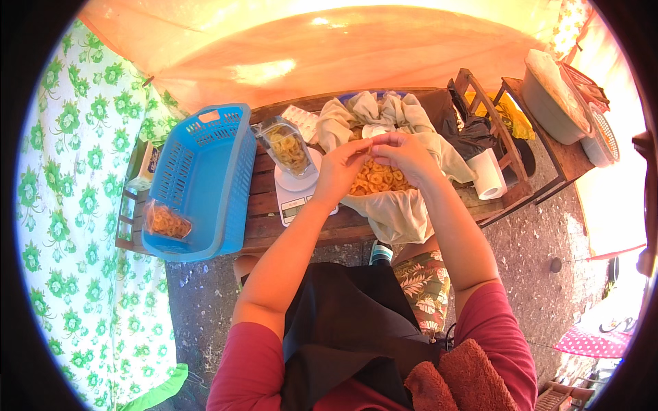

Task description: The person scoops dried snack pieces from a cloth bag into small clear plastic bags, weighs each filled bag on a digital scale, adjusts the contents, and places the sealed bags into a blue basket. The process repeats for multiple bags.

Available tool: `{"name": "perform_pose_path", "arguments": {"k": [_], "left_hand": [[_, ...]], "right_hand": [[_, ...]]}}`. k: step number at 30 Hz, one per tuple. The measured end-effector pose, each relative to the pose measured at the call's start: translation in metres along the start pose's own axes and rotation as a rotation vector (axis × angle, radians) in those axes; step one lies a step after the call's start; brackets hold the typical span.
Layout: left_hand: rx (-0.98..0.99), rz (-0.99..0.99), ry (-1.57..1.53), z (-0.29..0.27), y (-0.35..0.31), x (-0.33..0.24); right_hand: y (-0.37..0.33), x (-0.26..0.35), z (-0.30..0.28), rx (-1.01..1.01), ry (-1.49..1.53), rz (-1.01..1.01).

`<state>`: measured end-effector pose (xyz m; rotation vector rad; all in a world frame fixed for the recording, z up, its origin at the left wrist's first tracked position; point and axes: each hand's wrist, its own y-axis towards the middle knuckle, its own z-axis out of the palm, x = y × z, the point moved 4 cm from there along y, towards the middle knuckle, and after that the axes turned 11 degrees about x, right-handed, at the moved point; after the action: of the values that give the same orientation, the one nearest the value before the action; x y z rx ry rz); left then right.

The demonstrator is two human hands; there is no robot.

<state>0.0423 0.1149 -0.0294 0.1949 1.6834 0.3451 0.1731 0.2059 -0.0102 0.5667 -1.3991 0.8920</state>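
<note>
Hovering pair: your left hand [343,166] and right hand [403,152], fingers curled, tips close; any hold cannot be told.
Ring snacks [381,179]: beneath, amid cloth [396,209]; a tugged fold could spill them.
Filled bag [289,148]: on scale [286,193]; a leftward bump might tip it.

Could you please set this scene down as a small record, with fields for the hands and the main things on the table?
Left hand: over the ring-shaped snacks, grip unclear
Right hand: close beside the left, grip unclear
Cloth: beige, around the snacks
Scale: white, bearing a clear bag of rings
Basket: blue, left of the scale, one filled packet inside
Paper roll: white, right of the cloth
</note>
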Motion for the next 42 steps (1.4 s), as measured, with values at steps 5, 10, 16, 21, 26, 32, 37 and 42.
{"name": "perform_pose_path", "arguments": {"k": [5, 10, 16, 21, 26, 32, 37, 42], "left_hand": [[0.012, 0.036, 0.082, -0.001, 0.002, -0.002], [0.011, 0.026, 0.178, -0.002, 0.001, 0.004], [-0.001, 0.011, 0.152, 0.002, 0.000, 0.015], [-0.018, -0.040, 0.068, 0.002, 0.001, 0.024], [-0.024, -0.129, -0.087, -0.004, 0.003, 0.033], [-0.034, -0.157, -0.226, -0.004, 0.004, 0.039], [-0.038, -0.149, -0.147, -0.008, 0.006, 0.037], [-0.079, -0.165, 0.011, -0.004, 0.004, 0.028]], "right_hand": [[0.000, 0.005, 0.001, 0.008, -0.077, 0.016], [0.009, 0.002, -0.001, 0.021, -0.100, 0.031], [0.019, -0.009, -0.001, -0.056, -0.140, 0.045], [0.020, -0.013, -0.005, -0.031, -0.056, 0.076], [0.023, -0.015, -0.008, -0.001, 0.050, 0.133], [0.023, -0.012, -0.008, 0.009, -0.172, 0.029], [0.020, -0.009, -0.002, 0.010, -0.402, -0.042], [0.020, -0.007, 0.003, -0.027, -0.537, -0.080]]}}
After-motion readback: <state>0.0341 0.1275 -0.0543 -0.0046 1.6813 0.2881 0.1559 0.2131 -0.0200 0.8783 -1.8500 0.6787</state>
